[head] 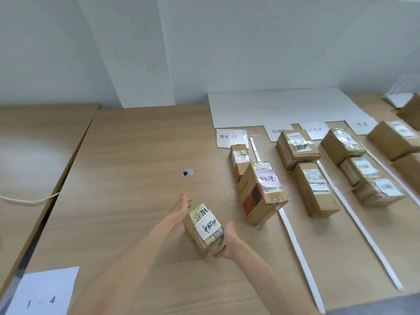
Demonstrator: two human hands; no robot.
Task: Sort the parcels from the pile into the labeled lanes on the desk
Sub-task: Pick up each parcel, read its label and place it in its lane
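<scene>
1. A wood-grain desk (136, 144) filled most of the view, with a second table (34, 137) butted against its left edge and a plain white wall (250, 42) behind both.
2. Both hands held a small parcel (204, 230) over the near middle of the desk, left of the lanes; whether its lower corner touched the wood could not be told.
3. The left hand (181, 208) lay flat against the parcel's far end, fingers straight.
4. The right hand (229, 242) cupped the near end, thumb up along the side and fingers curled beneath.
5. A handwritten white label crossed the parcel's top.
6. On the right, long white strips (300, 253) divided the desk into lanes, each headed by a handwritten card (230, 136) in front of a white board (284, 105).
7. Sorted boxes (316, 189) already lay in rows in the lanes.
8. A round cable hole (187, 173) sat in the desk's middle.
9. A white cord (27, 200) crossed the left table.
10. A numbered paper sheet (43, 292) lay at the near left corner.
</scene>
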